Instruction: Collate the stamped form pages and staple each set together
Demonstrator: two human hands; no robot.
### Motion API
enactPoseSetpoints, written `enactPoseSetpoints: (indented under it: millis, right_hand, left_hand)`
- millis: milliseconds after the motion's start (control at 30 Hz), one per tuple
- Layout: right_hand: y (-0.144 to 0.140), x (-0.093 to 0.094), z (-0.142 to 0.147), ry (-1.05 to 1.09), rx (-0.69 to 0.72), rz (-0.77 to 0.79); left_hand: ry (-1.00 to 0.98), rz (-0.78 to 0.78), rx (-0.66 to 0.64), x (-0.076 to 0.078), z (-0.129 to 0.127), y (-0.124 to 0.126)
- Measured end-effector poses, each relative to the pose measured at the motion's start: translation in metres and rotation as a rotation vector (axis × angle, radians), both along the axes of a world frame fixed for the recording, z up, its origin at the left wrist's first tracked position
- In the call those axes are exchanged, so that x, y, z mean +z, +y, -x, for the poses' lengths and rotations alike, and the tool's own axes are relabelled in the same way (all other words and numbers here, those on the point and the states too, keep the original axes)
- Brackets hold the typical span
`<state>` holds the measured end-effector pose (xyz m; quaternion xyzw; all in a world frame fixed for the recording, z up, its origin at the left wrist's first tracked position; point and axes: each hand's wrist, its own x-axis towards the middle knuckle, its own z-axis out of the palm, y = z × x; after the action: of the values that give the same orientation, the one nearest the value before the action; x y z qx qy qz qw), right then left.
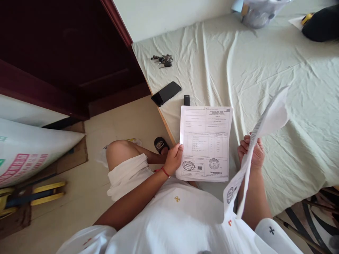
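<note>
My left hand [173, 158] grips the left edge of a printed document [205, 141] with tables and round stamps, which lies flat on the pale green bed sheet [265, 77]. My right hand [253, 151] holds a second stamped sheet [261, 134] lifted up and curling, seen nearly edge-on, with its lower end hanging toward my lap. A red thread circles my left wrist.
A black phone [166, 93] and a small black device [186, 100] lie near the bed's left edge, with a bunch of keys [162, 60] farther back. A clear plastic bag [259, 12] and a black bag [321, 23] sit at the far side. A printed sack [31, 151] lies on the floor at left.
</note>
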<state>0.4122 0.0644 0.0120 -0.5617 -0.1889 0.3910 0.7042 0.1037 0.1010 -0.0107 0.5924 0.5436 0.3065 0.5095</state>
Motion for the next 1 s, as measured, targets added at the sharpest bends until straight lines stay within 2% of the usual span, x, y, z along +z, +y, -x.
enactPoseSetpoints:
  millis: [133,267,367,500,600,800,1000]
  right_hand:
    - [0.001,0.001,0.012,-0.034,-0.002,0.022]
    - [0.005,-0.007,0.023,-0.125,0.008,0.054]
    - [0.007,-0.017,0.024,-0.236,0.075,0.057]
    - [0.008,-0.025,0.021,-0.328,0.117,0.101]
    - [0.007,-0.024,0.022,-0.377,0.113,0.142]
    - [0.009,-0.014,0.033,-0.264,0.153,0.115]
    - [0.007,-0.012,0.037,-0.277,0.187,0.153]
  left_hand:
    - [0.027,-0.028,-0.043,0.003,0.0,-0.001]
    - [-0.059,0.024,-0.059,0.002,0.001,-0.002]
    - [-0.111,0.063,-0.034,0.001,0.003,-0.003]
    - [-0.069,0.044,0.009,0.0,0.004,-0.003]
    - [-0.068,0.042,0.036,-0.001,0.004,-0.004]
    - [-0.119,0.074,0.064,-0.001,0.003,-0.004]
    - [-0.131,0.092,0.05,0.003,0.003,-0.003]
